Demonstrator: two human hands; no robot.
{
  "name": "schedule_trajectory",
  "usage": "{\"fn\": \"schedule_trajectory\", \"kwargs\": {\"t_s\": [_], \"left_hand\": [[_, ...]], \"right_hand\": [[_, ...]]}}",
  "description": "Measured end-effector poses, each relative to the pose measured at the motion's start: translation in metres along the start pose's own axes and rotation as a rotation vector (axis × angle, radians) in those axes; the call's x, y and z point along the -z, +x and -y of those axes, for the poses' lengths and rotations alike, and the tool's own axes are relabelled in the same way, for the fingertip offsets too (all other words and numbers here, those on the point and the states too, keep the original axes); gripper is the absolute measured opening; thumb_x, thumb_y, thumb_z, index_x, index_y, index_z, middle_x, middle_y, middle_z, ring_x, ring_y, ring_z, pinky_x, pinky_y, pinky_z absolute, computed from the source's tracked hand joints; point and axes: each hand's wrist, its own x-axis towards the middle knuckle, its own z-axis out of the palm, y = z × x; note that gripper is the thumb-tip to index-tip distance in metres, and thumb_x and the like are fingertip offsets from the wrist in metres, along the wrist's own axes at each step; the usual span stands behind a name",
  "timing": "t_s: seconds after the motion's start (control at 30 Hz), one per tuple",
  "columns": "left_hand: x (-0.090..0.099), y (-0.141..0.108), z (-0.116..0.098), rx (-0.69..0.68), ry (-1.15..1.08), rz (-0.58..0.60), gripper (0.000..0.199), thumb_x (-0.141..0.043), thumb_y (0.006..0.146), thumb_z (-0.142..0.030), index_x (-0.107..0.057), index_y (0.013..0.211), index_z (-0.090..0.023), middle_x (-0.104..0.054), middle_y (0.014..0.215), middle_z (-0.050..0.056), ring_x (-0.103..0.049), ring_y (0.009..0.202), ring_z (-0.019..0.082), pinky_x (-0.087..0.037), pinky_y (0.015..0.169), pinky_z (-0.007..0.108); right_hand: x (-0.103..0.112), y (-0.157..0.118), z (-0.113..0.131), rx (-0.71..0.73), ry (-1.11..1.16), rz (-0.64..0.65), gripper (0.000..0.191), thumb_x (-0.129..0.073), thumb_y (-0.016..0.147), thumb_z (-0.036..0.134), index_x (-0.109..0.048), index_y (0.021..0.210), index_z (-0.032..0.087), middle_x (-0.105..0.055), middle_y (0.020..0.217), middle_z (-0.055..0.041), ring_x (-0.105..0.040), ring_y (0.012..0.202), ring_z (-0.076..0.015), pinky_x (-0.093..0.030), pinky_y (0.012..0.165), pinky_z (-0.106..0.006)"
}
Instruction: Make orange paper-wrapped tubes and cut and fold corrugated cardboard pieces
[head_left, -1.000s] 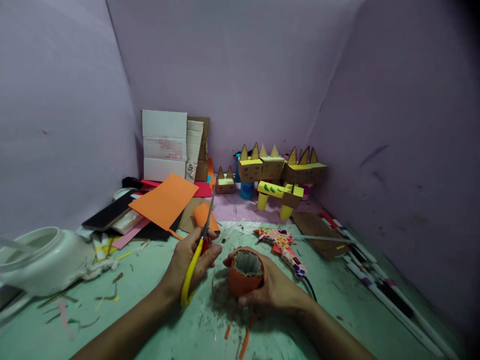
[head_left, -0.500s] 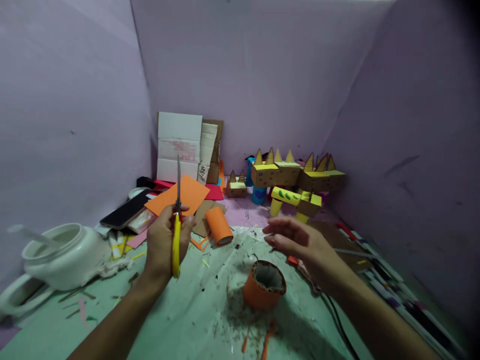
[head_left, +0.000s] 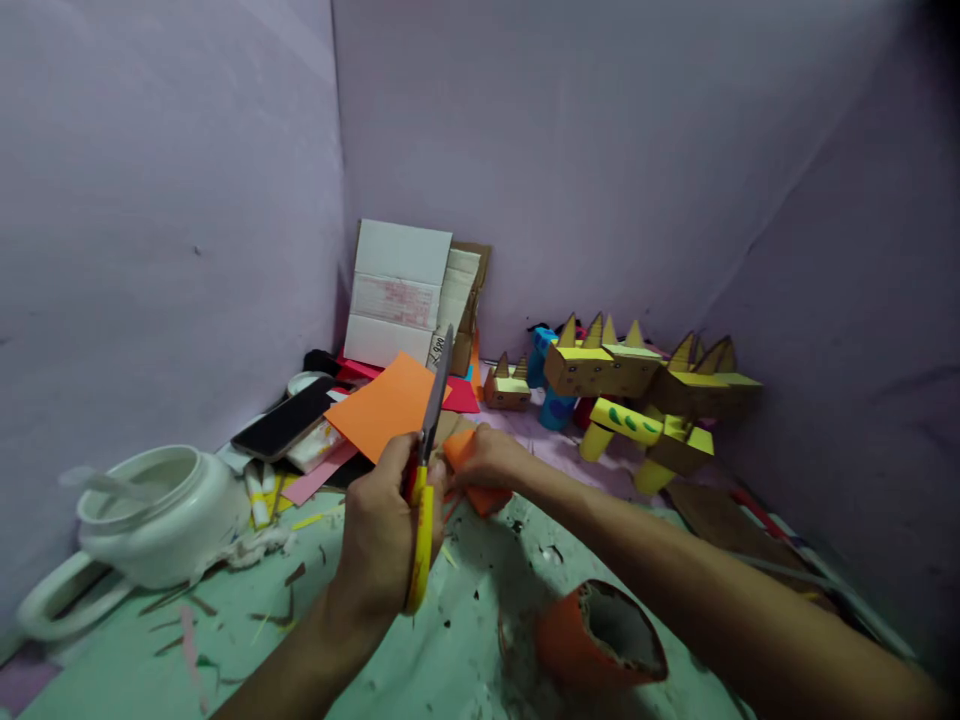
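Note:
My left hand (head_left: pixel 382 535) is closed around yellow-handled scissors (head_left: pixel 421 530), their blades together and pointing up. Beside it, my right hand (head_left: pixel 491 458) reaches across and has its fingers closed on an orange paper-covered tube (head_left: pixel 486 500), which lies on the table and is partly hidden by the hand. Nearer to me, under my right forearm, is a second orange tube (head_left: pixel 574 640), hollow, with a rough brown rim. Just behind the scissors lies a sheet of orange paper (head_left: pixel 390 400).
A white teapot-like pot (head_left: pixel 161 520) stands at left, near a black phone (head_left: pixel 285 418). White cardboard (head_left: pixel 397 290) leans on the back wall. Yellow-topped cardboard figures (head_left: pixel 600 368) with spikes stand at back right. Paper scraps (head_left: pixel 191 650) litter the green table cover (head_left: pixel 315 590).
My right hand has moved left and forward from above the table onto the farther orange tube and closed on it. The scissors stay in my left hand. The view has shifted and tilted.

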Motion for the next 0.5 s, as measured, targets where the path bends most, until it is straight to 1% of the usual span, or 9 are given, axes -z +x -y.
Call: {"fn": "schedule_trajectory", "kwargs": {"t_s": [0.07, 0.13, 0.2, 0.27, 0.33, 0.4, 0.5], "left_hand": [[0.000, 0.001, 0.002, 0.014, -0.014, 0.009, 0.011, -0.054, 0.081, -0.025, -0.057, 0.091, -0.020, -0.062, 0.062, -0.006, -0.060, 0.052, 0.011, -0.045, 0.049, 0.018], [-0.002, 0.001, 0.004, 0.047, -0.015, 0.030, 0.013, -0.054, 0.081, -0.027, -0.056, 0.092, -0.021, -0.058, 0.057, -0.007, -0.059, 0.050, 0.012, -0.044, 0.048, 0.019], [-0.005, 0.001, 0.007, 0.096, 0.030, 0.075, 0.016, -0.052, 0.081, -0.029, -0.056, 0.095, -0.021, -0.059, 0.057, -0.006, -0.060, 0.052, 0.013, -0.045, 0.049, 0.020], [-0.009, 0.000, 0.009, 0.132, 0.108, 0.159, 0.020, -0.048, 0.083, -0.031, -0.055, 0.098, -0.021, -0.064, 0.064, -0.004, -0.063, 0.057, 0.014, -0.047, 0.054, 0.022], [-0.014, -0.001, 0.012, 0.145, 0.188, 0.250, 0.023, -0.043, 0.083, -0.033, -0.055, 0.099, -0.020, -0.067, 0.071, -0.001, -0.065, 0.062, 0.015, -0.048, 0.057, 0.023], [-0.018, -0.003, 0.014, 0.130, 0.250, 0.320, 0.027, -0.042, 0.083, -0.032, -0.055, 0.102, -0.019, -0.069, 0.076, 0.002, -0.067, 0.064, 0.019, -0.047, 0.057, 0.025], [-0.023, -0.007, 0.014, 0.097, 0.364, 0.406, 0.030, -0.044, 0.082, -0.032, -0.057, 0.104, -0.017, -0.070, 0.076, 0.009, -0.068, 0.070, 0.029, -0.044, 0.057, 0.032]], "right_hand": [[0.012, -0.006, -0.006, 0.026, 0.126, -0.001, 0.044, -0.079, 0.048, 0.027, -0.063, 0.088, 0.017, -0.067, 0.077, -0.0050, -0.063, 0.070, -0.0220, -0.046, 0.053, -0.027], [0.028, -0.020, -0.019, 0.085, 0.279, -0.022, 0.048, -0.074, 0.054, 0.023, -0.062, 0.100, 0.016, -0.067, 0.088, -0.0050, -0.062, 0.076, -0.0196, -0.047, 0.060, -0.026], [0.044, -0.041, -0.035, 0.153, 0.406, -0.057, 0.053, -0.072, 0.056, 0.023, -0.060, 0.107, 0.015, -0.066, 0.096, -0.0058, -0.061, 0.082, -0.0200, -0.048, 0.067, -0.028], [0.055, -0.066, -0.052, 0.193, 0.513, -0.105, 0.057, -0.070, 0.056, 0.024, -0.057, 0.111, 0.017, -0.064, 0.099, -0.0054, -0.059, 0.086, -0.0208, -0.047, 0.072, -0.030], [0.058, -0.091, -0.068, 0.218, 0.606, -0.151, 0.059, -0.069, 0.057, 0.027, -0.055, 0.114, 0.020, -0.063, 0.102, -0.0044, -0.058, 0.090, -0.0210, -0.046, 0.076, -0.031], [0.056, -0.113, -0.082, 0.246, 0.751, -0.179, 0.060, -0.070, 0.057, 0.027, -0.054, 0.115, 0.022, -0.062, 0.104, -0.0033, -0.057, 0.092, -0.0205, -0.045, 0.078, -0.031], [0.050, -0.140, -0.097, 0.301, 0.997, -0.208, 0.062, -0.076, 0.054, 0.022, -0.056, 0.112, 0.023, -0.062, 0.099, -0.0010, -0.056, 0.087, -0.0183, -0.043, 0.076, -0.029]]}}
